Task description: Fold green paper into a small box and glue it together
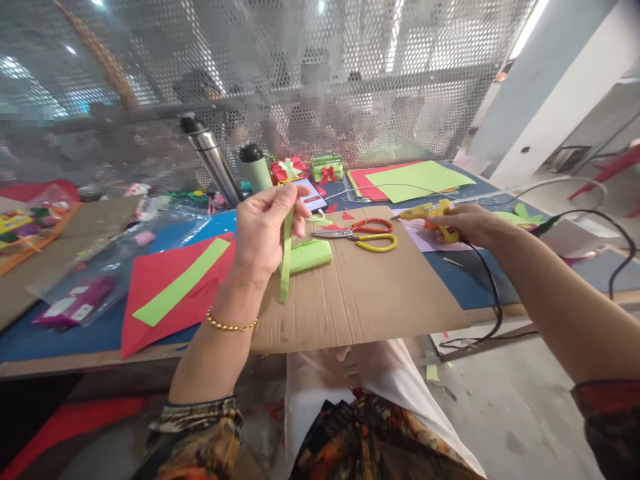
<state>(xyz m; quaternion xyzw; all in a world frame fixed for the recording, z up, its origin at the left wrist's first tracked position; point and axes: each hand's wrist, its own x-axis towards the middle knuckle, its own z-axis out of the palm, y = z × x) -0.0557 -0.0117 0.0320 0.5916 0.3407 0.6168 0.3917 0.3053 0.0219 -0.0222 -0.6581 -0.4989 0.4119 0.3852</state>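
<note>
My left hand pinches a narrow green paper strip that hangs down from its fingers. Behind the strip, a green paper box lies on the brown cardboard sheet, partly hidden by that hand. On the right, my right hand is wrapped round a yellow glue gun, whose nozzle points left above a pale purple sheet. Between my hands lie scissors with one red and one yellow handle, beside small red paper scraps.
Red paper with a green strip on it lies at left. A steel bottle, a green bottle, a phone and coloured sheets stand or lie farther back. A black cord loops off the table's front edge.
</note>
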